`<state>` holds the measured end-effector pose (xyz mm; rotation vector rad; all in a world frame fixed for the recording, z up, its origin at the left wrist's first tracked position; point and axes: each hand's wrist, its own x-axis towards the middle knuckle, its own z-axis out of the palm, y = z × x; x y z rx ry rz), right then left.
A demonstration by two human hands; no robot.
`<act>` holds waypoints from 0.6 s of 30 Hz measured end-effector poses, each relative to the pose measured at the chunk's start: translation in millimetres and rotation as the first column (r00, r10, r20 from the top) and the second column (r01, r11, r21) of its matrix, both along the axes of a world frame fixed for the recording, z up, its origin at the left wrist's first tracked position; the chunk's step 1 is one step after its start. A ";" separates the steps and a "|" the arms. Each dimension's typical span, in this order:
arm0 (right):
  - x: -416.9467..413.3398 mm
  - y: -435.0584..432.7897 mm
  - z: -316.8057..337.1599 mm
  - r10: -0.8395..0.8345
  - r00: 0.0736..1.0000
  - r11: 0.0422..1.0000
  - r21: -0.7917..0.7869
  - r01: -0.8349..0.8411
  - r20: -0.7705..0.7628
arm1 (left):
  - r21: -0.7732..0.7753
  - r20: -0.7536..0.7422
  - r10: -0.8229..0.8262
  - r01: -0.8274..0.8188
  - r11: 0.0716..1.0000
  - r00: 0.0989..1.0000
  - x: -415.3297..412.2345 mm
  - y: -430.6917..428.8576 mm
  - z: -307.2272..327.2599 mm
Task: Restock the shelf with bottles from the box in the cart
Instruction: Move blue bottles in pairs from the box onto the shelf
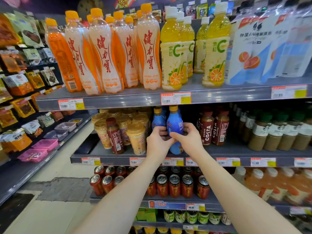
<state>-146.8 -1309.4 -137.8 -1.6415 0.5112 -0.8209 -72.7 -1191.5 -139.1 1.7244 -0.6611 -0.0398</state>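
One gold-capped blue plastic bottle (pixel 157 119) stands on the grey metal shelf (pixel 228 152). At its four o'clock, left hand (pixel 157 139) and right hand (pixel 190 138) curl round a second blue bottle (pixel 175 125), apparently seating it. Box and cart are unseen, so remaining stock is unknowable.

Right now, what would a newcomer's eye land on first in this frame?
Dead centre, the left hand and right hand grip a blue bottle on the middle shelf, with a second blue bottle just behind it. Above, tall orange-capped bottles and yellow juice bottles crowd the top shelf. Red cans sit one level down.
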 end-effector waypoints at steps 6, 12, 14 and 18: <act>11.4 -9.0 -15.8 -0.114 0.993 0.993 0.028 0.114 -0.006 | 0.065 0.041 0.120 -0.123 0.990 0.992 10.0 5.1 -5.5; 11.0 -8.4 -16.8 -0.143 0.987 0.990 -0.021 0.141 -0.075 | 0.058 0.085 0.272 -0.277 0.959 0.959 17.7 14.3 -1.9; 13.3 -6.0 -16.0 -0.165 0.981 0.986 -0.029 0.163 -0.100 | 0.072 0.110 0.291 -0.300 0.951 0.950 17.6 14.5 2.3; 18.4 -4.1 -16.6 -0.186 0.970 0.982 -0.059 0.179 -0.157 | 0.117 0.184 0.329 -0.352 0.928 0.927 14.4 9.9 8.4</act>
